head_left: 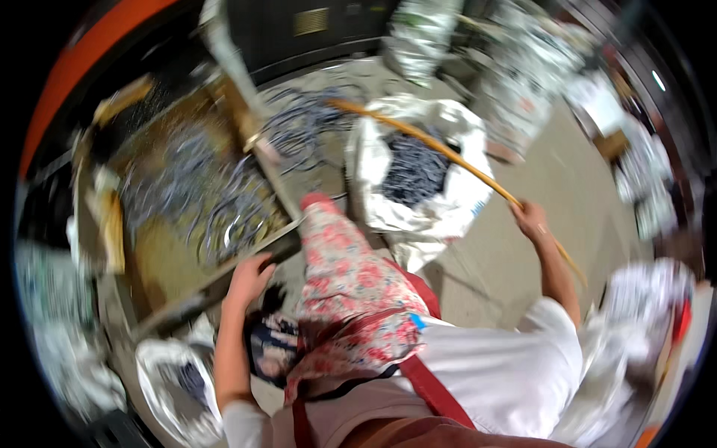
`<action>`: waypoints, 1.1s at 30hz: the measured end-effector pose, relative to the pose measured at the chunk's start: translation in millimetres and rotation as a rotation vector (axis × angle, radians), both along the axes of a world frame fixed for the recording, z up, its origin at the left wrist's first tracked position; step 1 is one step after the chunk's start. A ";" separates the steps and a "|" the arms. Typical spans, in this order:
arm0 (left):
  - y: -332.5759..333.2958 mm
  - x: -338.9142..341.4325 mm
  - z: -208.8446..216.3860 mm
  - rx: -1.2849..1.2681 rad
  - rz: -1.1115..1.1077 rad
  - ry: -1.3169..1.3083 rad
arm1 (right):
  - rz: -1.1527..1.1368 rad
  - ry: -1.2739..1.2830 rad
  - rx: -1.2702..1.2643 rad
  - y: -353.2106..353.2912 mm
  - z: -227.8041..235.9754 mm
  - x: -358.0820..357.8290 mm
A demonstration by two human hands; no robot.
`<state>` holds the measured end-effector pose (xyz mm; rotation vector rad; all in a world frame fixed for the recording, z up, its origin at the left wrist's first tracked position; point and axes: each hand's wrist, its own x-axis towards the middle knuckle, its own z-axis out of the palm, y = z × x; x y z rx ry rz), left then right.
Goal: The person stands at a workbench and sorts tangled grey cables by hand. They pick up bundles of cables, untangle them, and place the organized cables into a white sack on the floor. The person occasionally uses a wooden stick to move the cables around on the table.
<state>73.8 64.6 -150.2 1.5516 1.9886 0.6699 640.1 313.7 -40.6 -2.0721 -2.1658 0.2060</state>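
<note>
My right hand (530, 220) is wrapped round a long yellow-brown stick (426, 137), out to my right. The stick slants up and left across a white woven sack (362, 172) holding dark grey-blue curled strips (414, 170). Its far end is over loose strips (295, 123) on the floor. My left hand (250, 281) holds nothing, its thumb and fingers apart, next to the near rim of a low wooden-sided box (179, 308). Inside that box lie more tangled grey strips (231, 216), blurred by motion.
A smaller white sack (153, 366) with dark pieces stands at the lower left. Tall full sacks (515, 97) are at the back right, and white bags (646, 299) line the right side. Behind the floor strips is a dark cabinet (343, 30). An orange beam (75, 67) arcs at upper left.
</note>
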 end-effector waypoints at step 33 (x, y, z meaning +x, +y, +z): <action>-39.1 -67.1 -12.9 -0.051 0.289 0.082 | 1.352 -0.599 0.491 -49.0 -46.1 -896.0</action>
